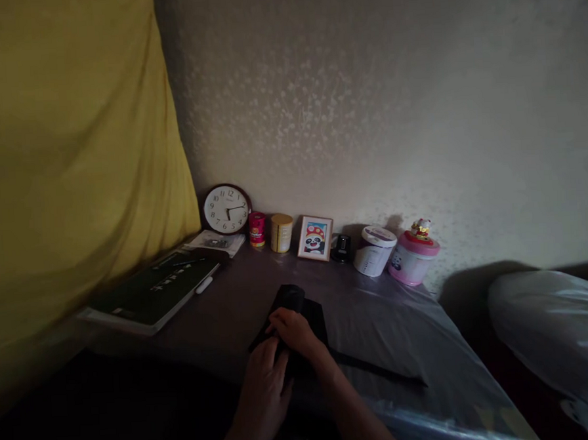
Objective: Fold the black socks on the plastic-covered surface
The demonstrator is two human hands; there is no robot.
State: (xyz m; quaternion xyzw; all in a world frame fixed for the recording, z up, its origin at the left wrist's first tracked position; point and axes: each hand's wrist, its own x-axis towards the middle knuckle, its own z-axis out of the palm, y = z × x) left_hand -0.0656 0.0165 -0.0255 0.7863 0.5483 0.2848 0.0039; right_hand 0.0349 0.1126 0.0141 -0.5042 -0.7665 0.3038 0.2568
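On the table in front of me lies a bundle of black fabric [315,314], partly rolled or folded, with a rounded end pointing at the wall. Its exact kind is too dark to make out. A long narrow black strap [381,369] trails from it to the right. My right hand [294,330] lies across the top of the bundle with fingers bent around it. Just below and to the left, my left hand [268,369] grips its near part, thumb and fingers closed. The two hands nearly touch, and they hide the middle of the fabric.
Along the wall stand a round clock [227,209], a red can [257,230], a yellow-lidded can [281,234], a panda picture frame [315,238], a small black object [341,248], a white tub [374,252] and a pink-lidded tub [412,261]. A green board [154,290] lies left, beside a yellow curtain [82,126].
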